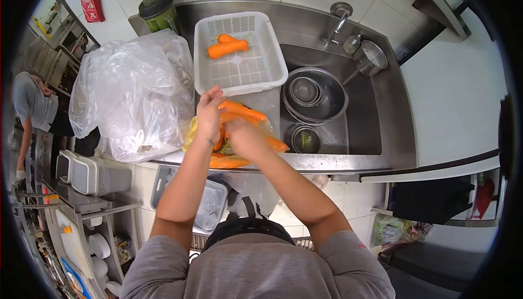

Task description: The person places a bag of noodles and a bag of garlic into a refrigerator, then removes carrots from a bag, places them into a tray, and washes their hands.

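My left hand point(208, 115) is at the left side of a pile of carrots point(246, 112) on the steel counter, fingers stretched away from me and thumb apart. Just to its right, my right hand point(244, 136) is over the same carrots; motion smears its fingers, and what they hold, if anything, is hidden. The carrots lie in and around a yellowish plastic bag point(190, 134), partly covered by my hands. Beyond them stands a white perforated basket point(276, 62) with a few carrots point(227, 47) lying in it.
A large clear plastic bag point(136, 89) fills the counter's left side, with a lidded blender jug point(158, 11) behind it. Metal bowls point(315, 94) sit in the sink point(366, 130) under the tap point(336, 26). A co-worker point(35, 103) stands far left.
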A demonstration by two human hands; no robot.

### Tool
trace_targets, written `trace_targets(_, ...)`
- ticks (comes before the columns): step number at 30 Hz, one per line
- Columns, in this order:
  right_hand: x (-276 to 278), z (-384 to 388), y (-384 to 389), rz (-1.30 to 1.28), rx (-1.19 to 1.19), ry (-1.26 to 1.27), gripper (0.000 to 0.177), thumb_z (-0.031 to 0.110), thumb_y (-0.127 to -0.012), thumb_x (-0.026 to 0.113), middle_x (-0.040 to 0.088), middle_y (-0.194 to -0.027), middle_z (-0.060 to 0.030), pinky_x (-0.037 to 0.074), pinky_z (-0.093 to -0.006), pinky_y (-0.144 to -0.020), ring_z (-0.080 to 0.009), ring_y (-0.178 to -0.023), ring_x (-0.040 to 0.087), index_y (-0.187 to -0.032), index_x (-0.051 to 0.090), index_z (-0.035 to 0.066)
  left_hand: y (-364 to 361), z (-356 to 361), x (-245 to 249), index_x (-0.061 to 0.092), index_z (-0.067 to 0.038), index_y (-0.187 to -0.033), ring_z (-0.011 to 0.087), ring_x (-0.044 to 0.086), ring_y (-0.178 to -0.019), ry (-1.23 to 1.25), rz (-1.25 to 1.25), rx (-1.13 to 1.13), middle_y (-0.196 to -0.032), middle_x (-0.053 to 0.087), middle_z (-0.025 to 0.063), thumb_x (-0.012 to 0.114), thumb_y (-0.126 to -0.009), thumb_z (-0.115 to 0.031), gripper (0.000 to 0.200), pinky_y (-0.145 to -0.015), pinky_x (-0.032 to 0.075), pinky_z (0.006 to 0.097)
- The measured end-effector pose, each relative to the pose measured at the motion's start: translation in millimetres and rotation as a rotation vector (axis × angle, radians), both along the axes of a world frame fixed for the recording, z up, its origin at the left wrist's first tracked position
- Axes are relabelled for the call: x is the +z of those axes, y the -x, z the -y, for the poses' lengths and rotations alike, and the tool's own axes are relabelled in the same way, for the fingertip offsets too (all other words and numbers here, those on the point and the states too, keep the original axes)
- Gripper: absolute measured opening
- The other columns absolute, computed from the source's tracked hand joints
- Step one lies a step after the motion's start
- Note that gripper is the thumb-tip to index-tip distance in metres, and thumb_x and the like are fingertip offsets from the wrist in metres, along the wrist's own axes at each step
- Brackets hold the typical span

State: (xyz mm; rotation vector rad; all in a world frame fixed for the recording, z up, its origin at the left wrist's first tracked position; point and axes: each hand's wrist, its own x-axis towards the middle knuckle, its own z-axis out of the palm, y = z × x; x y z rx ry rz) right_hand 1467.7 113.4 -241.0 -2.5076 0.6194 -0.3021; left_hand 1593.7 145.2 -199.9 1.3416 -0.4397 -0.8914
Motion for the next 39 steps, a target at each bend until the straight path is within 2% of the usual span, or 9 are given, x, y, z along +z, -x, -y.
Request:
trace_targets(4, -64, -2, -56, 0.017, -0.025, 0.505, 0.023, 0.017, -0.084, 0.053, 0.058, -0.109, -0.0108, 0.041, -0.0530, -0.090, -0.0306, -0.109, 0.052, -0.104, 0.060, 0.007, 15, -35, -7, 0.053, -0.003, -0.113, 0.0133, 0.053, -0.094, 0.097, 0.067, 0.072, -0.107, 0.054, 0.0043, 0.051, -0.084, 0.000, 0.029, -0.084, 0.043, 0.0274)
trace_targets(12, -5, 16, -28, 0.135, 0.062, 0.149, 0.039, 0.003, -0.071, 0.064, 0.055, -0.109, -0.0108, 0.044, -0.0428, -0.087, -0.0306, -0.108, 0.051, -0.109, 0.056, 0.007, 38, -103, -74, 0.048, -0.002, -0.117, 0.0155, 0.054, -0.096, 0.010, 0.119, 0.112, -0.106, 0.053, 0.0048, 0.052, -0.076, 0.008, 0.043, -0.082, 0.046, 0.0270)
trace_targets(15, 7, 22, -15, 0.071, -0.042, -0.370, 0.043, 0.002, -0.068, 0.064, 0.057, -0.110, -0.0123, 0.044, -0.0415, -0.091, -0.0324, -0.106, 0.054, -0.110, 0.058, 0.007, 47, -92, -94, 0.045, -0.006, -0.124, 0.0197, 0.054, -0.102, -0.089, -0.048, 0.077, -0.112, 0.052, 0.0055, 0.050, -0.071, 0.011, 0.056, -0.086, 0.047, 0.0303)
trace_targets(17, 5, 25, -15, 0.214, 0.041, -0.133, 0.041, 0.003, -0.069, 0.063, 0.058, -0.109, -0.0132, 0.045, -0.0404, -0.090, -0.0326, -0.105, 0.055, -0.110, 0.058, 0.006, 46, -77, -95, 0.041, -0.008, -0.131, 0.0177, 0.054, -0.099, 0.016, -0.612, 0.067, -0.109, 0.052, 0.0042, 0.049, -0.065, 0.015, 0.070, -0.079, 0.048, 0.0284)
trace_targets(26, 4, -16, -39, -0.107, -0.002, 0.061, 0.044, 0.030, -0.077, 0.067, 0.057, -0.116, -0.0183, 0.045, -0.0424, -0.093, -0.0365, -0.109, 0.053, -0.111, 0.062, 0.002, 33, -70, -149, 0.054, -0.008, -0.118, 0.0260, 0.062, -0.102, 0.089, -0.700, -0.019, -0.112, 0.061, 0.0095, 0.050, -0.086, -0.012, 0.032, -0.086, 0.053, 0.0416)
trace_targets(30, 1, -11, -31, 0.089, -0.197, -0.502, 0.036, 0.026, -0.082, 0.066, 0.069, -0.093, -0.0191, 0.053, -0.0337, -0.076, -0.0269, -0.085, 0.068, -0.102, 0.065, -0.004, 62, -88, -118, 0.031, -0.013, -0.139, 0.0238, 0.058, -0.107, -0.042, -0.418, 0.105, -0.116, 0.056, 0.0082, 0.068, -0.070, -0.002, 0.079, -0.089, 0.049, 0.0369)
trace_targets(33, 41, -11, -7, -0.046, -0.190, -0.298, 0.033, 0.018, -0.083, 0.067, 0.069, -0.094, -0.0167, 0.053, -0.0318, -0.073, -0.0228, -0.081, 0.067, -0.106, 0.063, -0.006, 77, -112, -55, 0.031, -0.006, -0.136, 0.0261, 0.060, -0.104, -0.058, 0.129, -0.070, -0.114, 0.058, 0.0120, 0.071, -0.066, -0.006, 0.080, -0.087, 0.049, 0.0369)
trace_targets(35, 62, -15, 3, 0.343, -0.238, -1.100, 0.034, 0.015, -0.082, 0.068, 0.067, -0.088, -0.0105, 0.052, -0.0324, -0.072, -0.0192, -0.077, 0.065, -0.110, 0.061, -0.003, 82, -122, -8, 0.031, -0.001, -0.134, 0.0340, 0.063, -0.095, -0.212, 0.467, -0.144, -0.107, 0.061, 0.0210, 0.070, -0.064, -0.009, 0.080, -0.082, 0.051, 0.0394)
trace_targets(39, 86, -5, 15, 0.655, -0.222, -1.290, 0.035, 0.014, -0.081, 0.071, 0.055, -0.073, -0.0013, 0.050, -0.0322, -0.073, -0.0130, -0.069, 0.057, -0.111, 0.058, 0.001, 75, -102, 20, 0.042, 0.001, -0.116, 0.0443, 0.063, -0.083, -0.373, 0.779, -0.245, -0.085, 0.063, 0.0292, 0.068, -0.066, -0.012, 0.057, -0.073, 0.051, 0.0489)
